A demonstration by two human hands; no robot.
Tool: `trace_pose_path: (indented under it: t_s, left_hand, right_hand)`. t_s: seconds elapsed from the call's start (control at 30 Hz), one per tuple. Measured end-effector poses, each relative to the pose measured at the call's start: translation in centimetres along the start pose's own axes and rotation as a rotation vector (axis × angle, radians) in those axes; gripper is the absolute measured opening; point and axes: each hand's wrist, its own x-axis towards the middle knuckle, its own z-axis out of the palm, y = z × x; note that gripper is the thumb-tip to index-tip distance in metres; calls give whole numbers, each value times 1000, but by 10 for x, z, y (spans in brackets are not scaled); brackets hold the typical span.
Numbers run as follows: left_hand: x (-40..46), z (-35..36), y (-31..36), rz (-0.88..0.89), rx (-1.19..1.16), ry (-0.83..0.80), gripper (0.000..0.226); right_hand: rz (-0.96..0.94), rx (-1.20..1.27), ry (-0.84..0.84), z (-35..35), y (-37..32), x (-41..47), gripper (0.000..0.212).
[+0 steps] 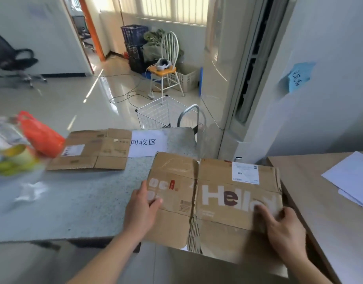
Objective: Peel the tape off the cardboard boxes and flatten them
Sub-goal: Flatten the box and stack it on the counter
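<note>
A flattened brown "Hello" cardboard box (215,201) lies at the near right of the speckled grey table (84,197), hanging over its front edge. It carries a white shipping label at its top right. My left hand (141,208) grips its left edge, thumb on top. My right hand (283,226) holds its right side, fingers spread over the printed face near the right edge. A second flattened box (94,149) lies further back on the table, left of centre.
A white paper sign (147,143) lies beside the far box. Blurred plastic bags, one orange (41,134), sit at the table's left. A tan desk with white papers (348,177) stands to the right. Beyond the table are a wire basket (160,111) and a white chair (166,66).
</note>
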Motion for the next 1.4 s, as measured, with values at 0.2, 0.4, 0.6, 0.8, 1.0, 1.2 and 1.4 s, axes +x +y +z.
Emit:
trace_pose_path:
  t_s: [0.2, 0.4, 0.6, 0.8, 1.0, 1.2, 1.4]
  left_hand:
    - [25, -67, -92, -90, -57, 58, 62]
    - [59, -128, -174, -197, -92, 108, 71]
    - [88, -157, -215, -281, -79, 125, 81]
    - [116, -173, -232, -356, -49, 168, 83]
    - [153, -195, -238, -408, 32, 216, 83]
    - [208, -216, -251, -427, 92, 203, 83]
    - [303, -238, -273, -363, 162, 124, 82]
  right_hand:
    - [-104, -52, -37, 90, -71, -41, 56]
    - [-189, -40, -74, 184, -129, -67, 48]
    - [-203, -59, -139, 243, -164, -69, 42]
    - [-237, -110, -236, 293, -203, -44, 39]
    - [-249, -119, -335, 345, -235, -24, 47]
    - [-272, -151, -315, 391, -261, -6, 48]
    - [-259, -216, -280, 444, -302, 12, 49]
